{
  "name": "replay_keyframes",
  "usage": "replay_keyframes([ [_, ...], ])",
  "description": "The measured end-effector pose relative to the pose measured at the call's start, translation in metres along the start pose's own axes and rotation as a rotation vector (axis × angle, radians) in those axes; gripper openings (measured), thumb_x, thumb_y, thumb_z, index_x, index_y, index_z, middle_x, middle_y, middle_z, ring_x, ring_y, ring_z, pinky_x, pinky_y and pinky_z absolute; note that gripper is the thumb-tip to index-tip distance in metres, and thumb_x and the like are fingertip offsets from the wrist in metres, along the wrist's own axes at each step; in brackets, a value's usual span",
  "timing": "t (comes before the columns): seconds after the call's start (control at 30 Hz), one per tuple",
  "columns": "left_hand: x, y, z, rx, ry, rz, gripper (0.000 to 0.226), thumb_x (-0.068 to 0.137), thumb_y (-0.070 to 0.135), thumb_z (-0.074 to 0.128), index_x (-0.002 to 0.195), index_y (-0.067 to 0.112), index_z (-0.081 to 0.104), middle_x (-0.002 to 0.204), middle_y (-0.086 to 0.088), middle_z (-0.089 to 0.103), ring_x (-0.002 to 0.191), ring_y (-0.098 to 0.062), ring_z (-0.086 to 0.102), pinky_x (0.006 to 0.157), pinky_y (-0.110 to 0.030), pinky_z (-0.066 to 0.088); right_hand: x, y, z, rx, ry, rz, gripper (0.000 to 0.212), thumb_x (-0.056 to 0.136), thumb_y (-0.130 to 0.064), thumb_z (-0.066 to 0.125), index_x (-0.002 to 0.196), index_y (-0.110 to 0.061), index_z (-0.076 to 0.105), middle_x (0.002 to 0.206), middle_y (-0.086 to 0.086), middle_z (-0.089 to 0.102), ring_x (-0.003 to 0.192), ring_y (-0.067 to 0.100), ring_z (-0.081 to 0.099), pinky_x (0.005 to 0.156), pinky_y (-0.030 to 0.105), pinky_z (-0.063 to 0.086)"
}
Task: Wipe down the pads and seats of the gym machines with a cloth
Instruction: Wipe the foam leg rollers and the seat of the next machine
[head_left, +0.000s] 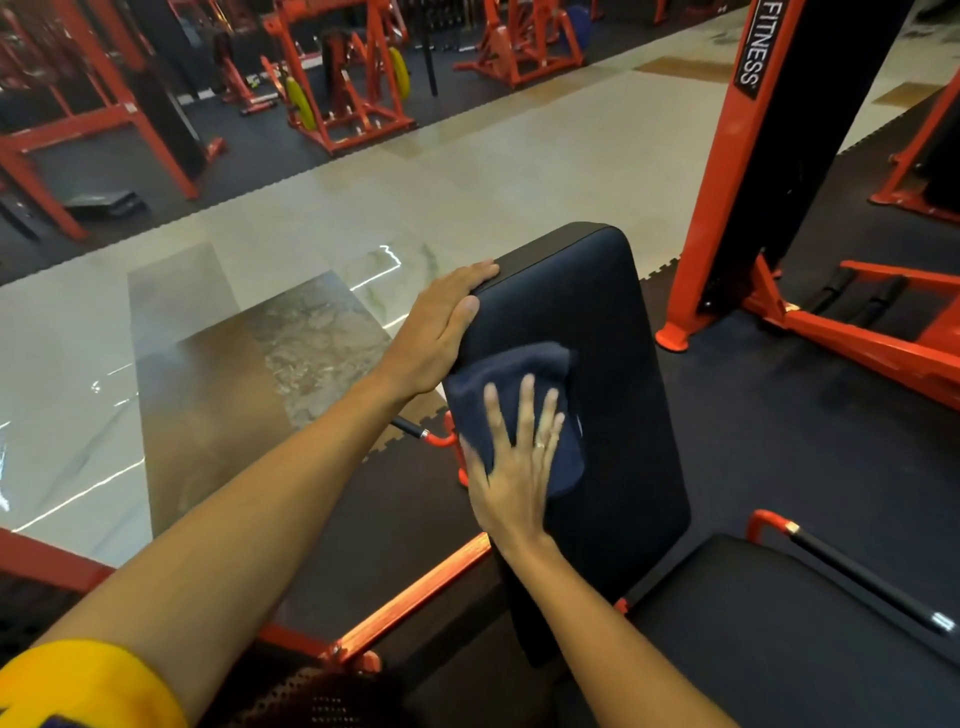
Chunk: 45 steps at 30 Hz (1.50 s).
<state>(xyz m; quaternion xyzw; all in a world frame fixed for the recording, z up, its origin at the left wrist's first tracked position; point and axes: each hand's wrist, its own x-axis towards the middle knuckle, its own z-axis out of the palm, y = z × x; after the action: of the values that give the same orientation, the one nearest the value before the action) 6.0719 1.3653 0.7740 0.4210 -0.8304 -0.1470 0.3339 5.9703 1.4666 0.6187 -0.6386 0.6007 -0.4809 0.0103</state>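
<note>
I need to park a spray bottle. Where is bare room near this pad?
Bare: the seat, between backrest pad and black handle bar; the rubber mat between pad and orange frame. Crowded: the pad's left half, where the left hand holds its edge and the right hand presses the cloth.

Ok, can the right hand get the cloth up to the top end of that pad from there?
Probably yes. The right hand presses the cloth on the pad, whose upper part lies bare; the left hand only holds its left edge.
</note>
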Motion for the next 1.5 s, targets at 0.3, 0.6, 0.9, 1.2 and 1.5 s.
replay_keyframes([
  [0.3,0.003,0.005,-0.004,0.073,-0.01,0.046,0.041,0.109,0.018,0.035,0.149,0.016,0.045,0.152,0.001,0.046,0.135,0.004,0.035,0.117,-0.019,0.024,0.031,-0.002,0.008,-0.175,0.09,-0.446,0.058,0.093,-0.018,0.066,0.149,-0.027,0.053,0.163,0.009,0.028,0.152,0.045,0.019,0.123,0.064,0.015],
  [0.6,0.002,0.012,-0.011,0.387,-0.033,0.165,0.042,0.109,0.021,0.036,0.149,0.01,0.041,0.15,-0.008,0.047,0.137,-0.019,0.042,0.116,-0.025,0.032,-0.003,0.033,0.012,-0.243,-0.028,-0.548,0.063,0.085,-0.015,0.063,0.146,-0.027,0.056,0.162,0.007,0.029,0.153,0.041,0.015,0.125,0.061,0.011],
  [0.9,0.012,0.007,-0.008,0.75,-0.072,0.469,0.051,0.1,0.003,0.042,0.151,-0.001,0.04,0.157,-0.019,0.039,0.148,-0.032,0.034,0.124,-0.043,0.024,0.076,0.068,-0.018,0.111,0.139,0.151,0.064,0.103,-0.047,0.047,0.16,-0.024,0.031,0.17,0.012,0.014,0.158,0.032,0.005,0.127,0.053,0.007],
  [1.2,0.018,0.03,0.02,1.016,-0.139,0.497,0.059,0.097,0.013,0.035,0.155,-0.001,0.03,0.162,-0.021,0.027,0.153,-0.033,0.022,0.126,-0.047,0.018,0.066,0.077,-0.012,0.299,0.171,0.674,0.068,0.1,-0.061,0.025,0.161,-0.034,0.013,0.171,-0.004,0.001,0.158,0.025,-0.003,0.127,0.054,0.002],
  [1.5,0.046,0.038,0.048,1.225,-0.312,0.597,0.074,0.106,0.05,0.011,0.16,0.0,0.002,0.167,-0.021,-0.002,0.156,-0.031,-0.003,0.126,-0.046,0.007,0.126,0.119,-0.039,0.193,0.126,0.452,0.074,0.099,-0.065,0.044,0.162,-0.037,0.016,0.172,-0.003,0.01,0.158,0.025,0.001,0.126,0.042,-0.003],
])
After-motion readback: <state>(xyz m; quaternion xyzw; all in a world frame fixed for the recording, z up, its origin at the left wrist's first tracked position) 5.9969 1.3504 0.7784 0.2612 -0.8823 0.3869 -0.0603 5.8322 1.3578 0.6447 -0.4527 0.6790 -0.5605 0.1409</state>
